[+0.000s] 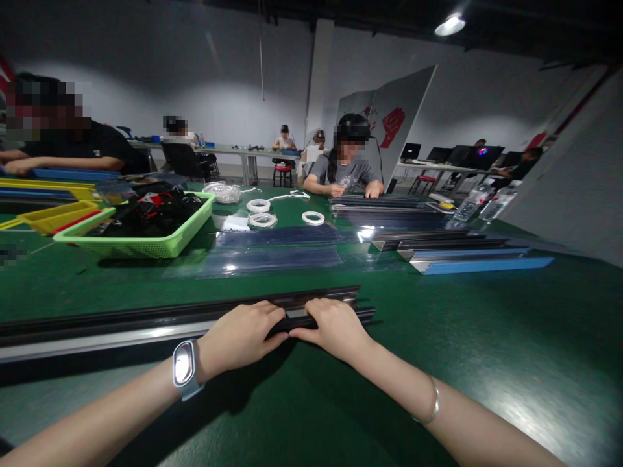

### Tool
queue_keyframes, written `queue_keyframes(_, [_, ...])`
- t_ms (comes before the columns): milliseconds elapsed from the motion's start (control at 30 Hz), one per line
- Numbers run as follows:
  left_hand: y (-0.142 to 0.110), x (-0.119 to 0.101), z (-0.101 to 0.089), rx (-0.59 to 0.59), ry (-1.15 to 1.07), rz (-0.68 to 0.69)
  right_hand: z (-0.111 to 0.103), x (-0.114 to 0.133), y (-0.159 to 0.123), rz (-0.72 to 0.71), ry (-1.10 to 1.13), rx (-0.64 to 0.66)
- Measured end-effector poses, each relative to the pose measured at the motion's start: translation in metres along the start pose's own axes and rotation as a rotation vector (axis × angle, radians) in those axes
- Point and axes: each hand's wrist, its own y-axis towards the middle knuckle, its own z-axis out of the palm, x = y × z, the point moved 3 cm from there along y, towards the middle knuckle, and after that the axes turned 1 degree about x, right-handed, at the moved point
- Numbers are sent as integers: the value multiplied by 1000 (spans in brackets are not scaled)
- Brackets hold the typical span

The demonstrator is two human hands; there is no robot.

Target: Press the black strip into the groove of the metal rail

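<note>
A long black profile strip (121, 335) with a shiny silver band lies across the near part of the green table (487, 337), running off the left edge of the view. My left hand (248, 332) wraps its fingers over the strip near its right end, thumb along the front side. Just to the right, my right hand (335, 325) grips the same strip, and the two thumbs almost meet. The fingertips of both hands are partly hidden behind the strip. Behind it, close by, lies another dark profile (195, 311).
A green basket (131, 248) full of dark parts stands at the left. Clear film strips (282, 261) and tape rolls (313, 218) lie mid-table. Blue and black profiles (487, 264) and bottles (473, 202) are at the right. A person (348, 162) works opposite.
</note>
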Motion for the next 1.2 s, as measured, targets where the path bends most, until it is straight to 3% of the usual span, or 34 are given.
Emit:
queue_keyframes(400, [1,0,-2,7,3,18,1,-3,2,-51,57,41])
queue_keyframes(633, [1,-1,-2,-2,3,15,2,0,-2,-7,-22,-40])
queue_keyframes(1200, [0,0,-1,-9,9,17,2,1,-2,16,-73,-68])
